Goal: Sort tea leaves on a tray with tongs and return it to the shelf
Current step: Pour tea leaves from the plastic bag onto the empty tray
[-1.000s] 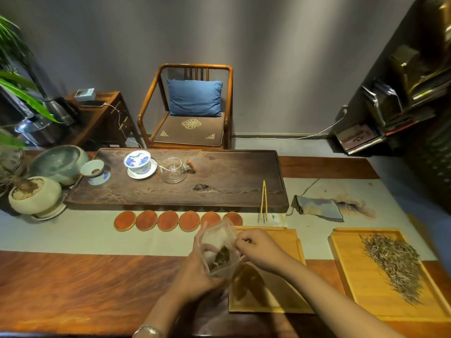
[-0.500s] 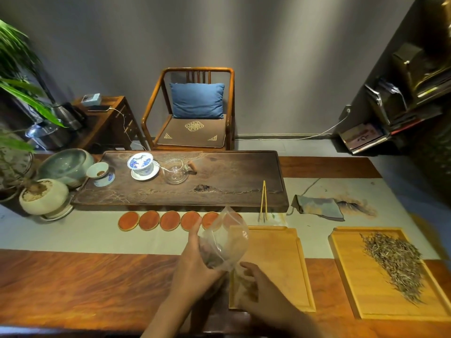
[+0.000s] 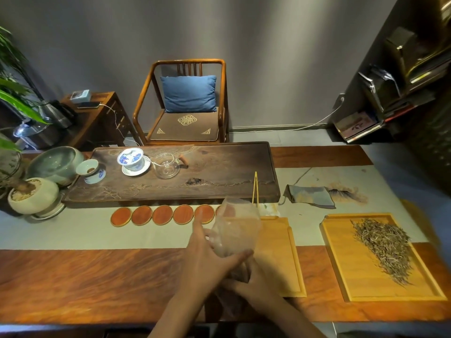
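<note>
Since a moment ago I've lifted the clear plastic bag [image 3: 235,228] a little higher and tipped it over the near tray [image 3: 294,254], and my right hand [image 3: 251,280] has slid in beneath my left wrist. My left hand [image 3: 207,254] is wrapped around the bag's middle, thumb across the front, forefinger pointing up toward the row of round coasters [image 3: 162,214], the other fingers curled behind. My right hand is partly hidden and blurred; it seems to pinch the bag's lower end, though I cannot tell how tightly. The tongs [image 3: 255,189] lie untouched, leaning on the dark tea board's [image 3: 219,167] front edge. The loose tea leaves [image 3: 383,245] are heaped on the far right tray [image 3: 341,264], well apart from my hands.
</note>
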{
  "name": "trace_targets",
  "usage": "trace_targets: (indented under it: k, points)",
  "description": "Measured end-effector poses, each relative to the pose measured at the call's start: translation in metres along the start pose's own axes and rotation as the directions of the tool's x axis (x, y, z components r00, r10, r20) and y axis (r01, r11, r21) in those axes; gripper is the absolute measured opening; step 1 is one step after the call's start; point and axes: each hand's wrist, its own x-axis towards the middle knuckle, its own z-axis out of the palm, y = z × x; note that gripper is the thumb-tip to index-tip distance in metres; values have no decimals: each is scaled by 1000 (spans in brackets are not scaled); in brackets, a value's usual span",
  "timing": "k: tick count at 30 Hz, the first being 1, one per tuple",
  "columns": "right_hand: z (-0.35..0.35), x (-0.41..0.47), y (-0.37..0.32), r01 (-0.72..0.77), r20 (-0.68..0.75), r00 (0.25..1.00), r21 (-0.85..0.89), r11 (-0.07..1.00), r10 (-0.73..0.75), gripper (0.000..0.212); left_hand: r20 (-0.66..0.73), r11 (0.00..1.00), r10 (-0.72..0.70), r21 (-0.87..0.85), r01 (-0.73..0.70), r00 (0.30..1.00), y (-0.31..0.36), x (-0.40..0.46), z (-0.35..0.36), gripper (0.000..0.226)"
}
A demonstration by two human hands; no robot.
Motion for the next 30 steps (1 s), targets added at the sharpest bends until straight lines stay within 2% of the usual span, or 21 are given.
trace_targets:
  k: [3, 5, 7, 9, 10, 11, 14, 18, 22, 25, 28, 30]
  points:
    - [-22, -10, -7, -36, 80, 996, -7, 999, 37, 51, -16, 994, -30, -102, 28, 999, -14, 3, -10, 116]
    - [-32, -15, -10, -74, 143, 988, 77, 994, 63, 61, 72, 973, -95, -204, 108, 993, -27, 6, -12, 97]
    - [-37, -18, -9, -116, 192, 978, 201, 973, 77, 63, 238, 912, -247, -269, 308, 939, -37, 10, 0, 75]
    - [-39, -18, -7, -149, 210, 974, 291, 945, 88, 67, 360, 803, -391, -317, 505, 847, -49, 9, 15, 50]
    - [-40, -17, -7, -160, 212, 973, 310, 937, 96, 71, 415, 786, -383, -324, 527, 825, -55, 4, 21, 44]
    - [-41, -16, -5, -169, 213, 972, 317, 933, 103, 73, 473, 797, -326, -328, 507, 819, -61, -2, 26, 48]
    - [-43, -13, -1, -214, 245, 960, 313, 925, 139, 62, 563, 782, -228, -380, 494, 794, -72, -18, 35, 56]
    - [-50, -9, 8, -227, 220, 961, 297, 928, 165, 53, 541, 786, -230, -386, 482, 809, -72, -19, 45, 48]
    - [-55, -3, 13, -201, 57, 979, 124, 972, 195, 43, 474, 798, -264, -383, 466, 840, -76, -16, 54, 24]
    - [-56, -1, 22, -197, -27, 980, 49, 979, 199, 39, 405, 805, -311, -368, 465, 860, -76, -14, 60, 24]
    - [-56, -1, 35, -199, -179, 966, -47, 979, 188, 29, 381, 783, -367, -366, 503, 848, -77, -16, 65, 23]
    - [-54, -5, 40, -191, -211, 965, -142, 971, 159, 25, 385, 782, -380, -353, 515, 841, -77, -20, 66, 21]
